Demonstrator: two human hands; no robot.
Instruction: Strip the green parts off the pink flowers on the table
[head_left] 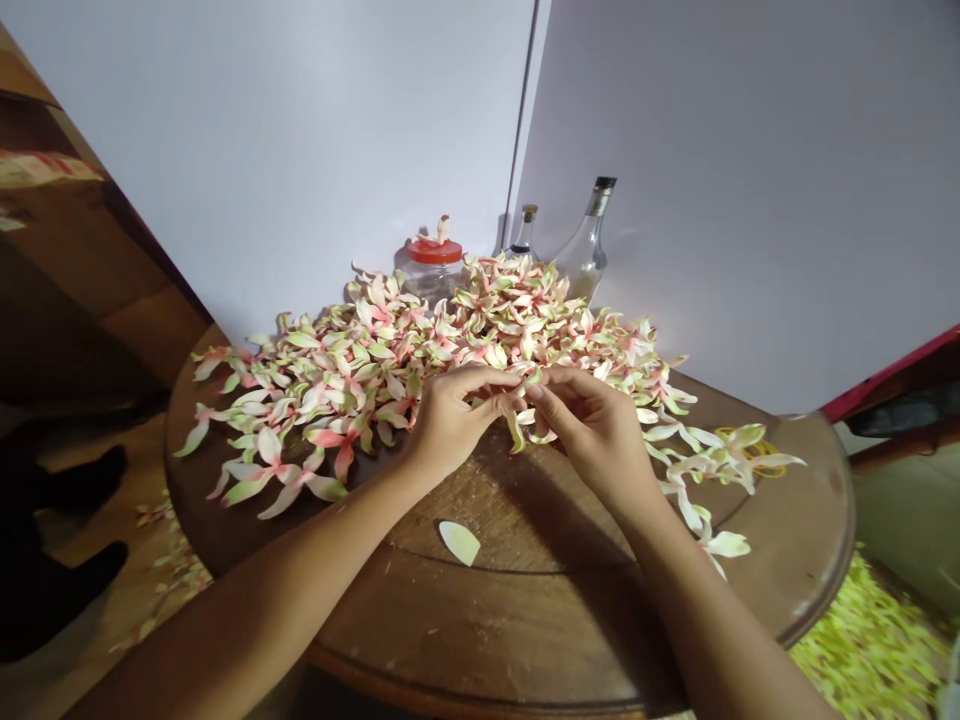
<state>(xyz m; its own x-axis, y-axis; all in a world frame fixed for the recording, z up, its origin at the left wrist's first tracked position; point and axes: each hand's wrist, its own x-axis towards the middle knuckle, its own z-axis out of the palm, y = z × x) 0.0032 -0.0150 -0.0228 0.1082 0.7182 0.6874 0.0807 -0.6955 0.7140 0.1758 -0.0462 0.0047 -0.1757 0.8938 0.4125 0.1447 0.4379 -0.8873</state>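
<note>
My left hand [461, 410] and my right hand [592, 420] meet over the middle of a round wooden table [487, 640]. Both are closed, pinching one flower [517, 432] between thumbs and fingertips; its pale petals with green edges hang below the fingers. Behind and around them spreads a large heap of white, pink and green flowers [330, 370], whether real or artificial I cannot tell. A single loose petal [459, 542] lies flat on the wood in front of my hands.
At the back stand a clear jar with a red lid [435, 250], a small corked bottle [526, 232] and a tall glass bottle [589, 240], against pale panels. Yellow rubber bands [772, 465] lie at the right. Yellow-green pieces [862, 640] cover the floor at lower right.
</note>
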